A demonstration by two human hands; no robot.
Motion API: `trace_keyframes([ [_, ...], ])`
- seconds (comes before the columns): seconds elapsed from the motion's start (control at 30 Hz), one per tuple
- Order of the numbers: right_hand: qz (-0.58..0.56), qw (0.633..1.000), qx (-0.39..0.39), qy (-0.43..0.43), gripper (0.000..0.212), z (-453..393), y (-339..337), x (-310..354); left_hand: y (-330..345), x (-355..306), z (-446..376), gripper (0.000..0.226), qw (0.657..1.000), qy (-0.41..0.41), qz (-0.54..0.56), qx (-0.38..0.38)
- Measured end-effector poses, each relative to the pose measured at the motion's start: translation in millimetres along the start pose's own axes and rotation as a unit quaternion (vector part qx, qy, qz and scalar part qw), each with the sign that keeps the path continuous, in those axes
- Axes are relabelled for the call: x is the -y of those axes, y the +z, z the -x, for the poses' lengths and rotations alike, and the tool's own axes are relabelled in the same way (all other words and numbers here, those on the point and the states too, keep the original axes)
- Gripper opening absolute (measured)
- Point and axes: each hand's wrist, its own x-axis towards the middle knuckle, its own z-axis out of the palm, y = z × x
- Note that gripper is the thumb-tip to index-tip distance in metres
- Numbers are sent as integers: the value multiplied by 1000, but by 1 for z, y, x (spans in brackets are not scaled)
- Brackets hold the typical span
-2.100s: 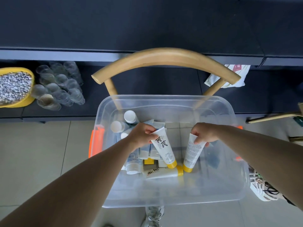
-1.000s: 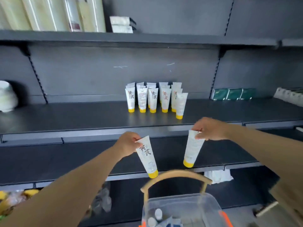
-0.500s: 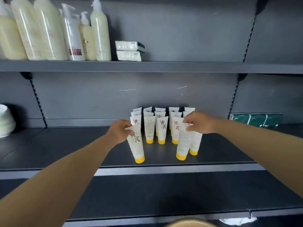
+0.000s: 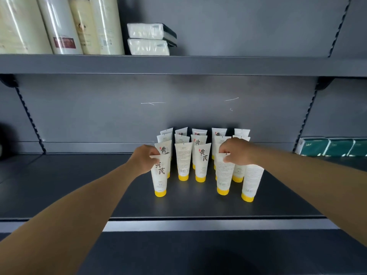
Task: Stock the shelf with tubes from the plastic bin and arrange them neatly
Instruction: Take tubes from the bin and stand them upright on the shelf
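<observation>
The tubes look light and soft-walled, likely to dent under a hard squeeze, so the flat crimped seam at the top seems the sensible place to take hold, and that is where both hands have them. The left hand (image 4: 143, 160) pinches the crimp of the left tube (image 4: 159, 176), its grip closed on that top edge; the right hand (image 4: 237, 152) pinches the crimp of the right tube (image 4: 224, 174) the same way. Each tube is creamy white, tapering from a wide flat top down to a round yellow cap that it stands on (a narrow footing, so I judge them easy to tip). The left tube shows large dark characters, while the right one shows small print and a barcode. Both caps appear to rest on the dark shelf (image 4: 79, 195), at the front of the standing group (image 4: 200, 153), which runs in about 5 columns toward the back panel. Another tube (image 4: 251, 181) stands just beside the right one, at the group's right front. Setting these 2 square with their columns before letting go seems the remaining care here.
</observation>
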Motion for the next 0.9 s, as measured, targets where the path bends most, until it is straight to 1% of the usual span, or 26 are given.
trace_keyframes([
  [0.17, 13, 1000, 15, 7, 17, -10, 6, -2, 1, 3, -11, 24, 1000, 3, 0, 9],
  [0.33, 13, 999, 28, 26, 19, -14, 10, -2, 1, 4, -12, 24, 1000, 1, 6, 17],
  [0.4, 23, 999, 35, 25, 15, -15, 8, -2, 0, 5, -11, 24, 1000, 4, 6, 20],
  [0.47, 36, 998, 38, 21, 4, -14, 6, -2, 0, 5, -11, 23, 1000, 7, 9, 22],
  [0.57, 40, 999, 34, 15, 5, -14, 4, 0, -2, 5, -10, 23, 1000, 8, 15, 24],
  [0.63, 43, 998, 33, 16, 2, -14, 5, 0, -3, 4, -9, 24, 1000, 8, 16, 25],
  [0.77, 39, 998, 36, 21, 12, -12, 3, 0, -3, 3, -7, 26, 999, 3, 15, 30],
  [0.83, 19, 999, 31, 27, 21, -8, -2, 1, -5, 1, -6, 26, 999, 4, 19, 30],
  [0.9, -9, 999, 20, 35, 29, 0, -9, 3, -8, -1, -4, 25, 999, 1, 46, 25],
])
